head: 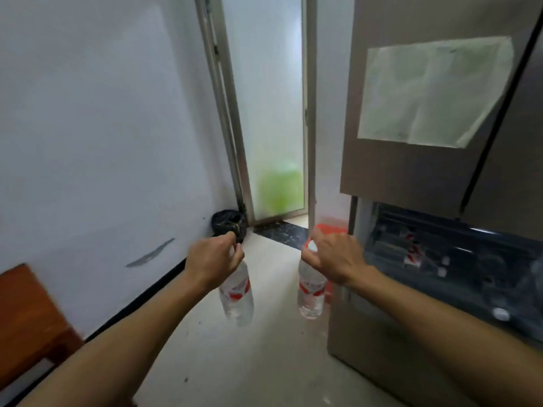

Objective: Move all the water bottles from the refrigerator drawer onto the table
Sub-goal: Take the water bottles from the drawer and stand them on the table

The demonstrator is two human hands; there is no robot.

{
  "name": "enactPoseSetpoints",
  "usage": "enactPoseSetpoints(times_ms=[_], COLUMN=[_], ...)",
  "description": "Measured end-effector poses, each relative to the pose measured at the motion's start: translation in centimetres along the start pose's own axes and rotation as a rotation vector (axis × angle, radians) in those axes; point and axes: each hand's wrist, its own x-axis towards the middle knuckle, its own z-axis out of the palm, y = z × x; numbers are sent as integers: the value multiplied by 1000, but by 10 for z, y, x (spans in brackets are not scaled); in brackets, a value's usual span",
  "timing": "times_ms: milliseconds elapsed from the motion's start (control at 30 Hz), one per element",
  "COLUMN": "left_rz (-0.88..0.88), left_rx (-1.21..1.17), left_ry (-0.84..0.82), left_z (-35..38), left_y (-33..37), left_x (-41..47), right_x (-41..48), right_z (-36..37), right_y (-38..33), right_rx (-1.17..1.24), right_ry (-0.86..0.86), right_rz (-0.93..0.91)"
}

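Left hand pinches left bottle; right hand pinches right bottle; red labels unreadable.

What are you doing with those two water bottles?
A person is moving water bottles out of the fridge. The left hand pinches the left bottle by its cap, and the right hand holds the right bottle the same way; both hang above the floor. The refrigerator drawer stands open at the right, with more bottles lying inside. A wooden surface, probably the table, shows at the lower left.
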Motion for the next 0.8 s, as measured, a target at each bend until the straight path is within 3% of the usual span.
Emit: enactPoseSetpoints(times_ms=[233, 600, 800], left_rz=[-342, -784, -1048], left_rx=[136, 312, 345], left_ry=[-95, -210, -153], left_z=[-44, -97, -131], left_y=[-149, -352, -430], left_x=[-128, -266, -330], right_x=[29, 100, 114], right_z=[49, 141, 151], right_y=[-187, -481, -618], right_rx=[115, 299, 330], right_ry=[-137, -223, -271], right_rz=[-400, -828, -1074])
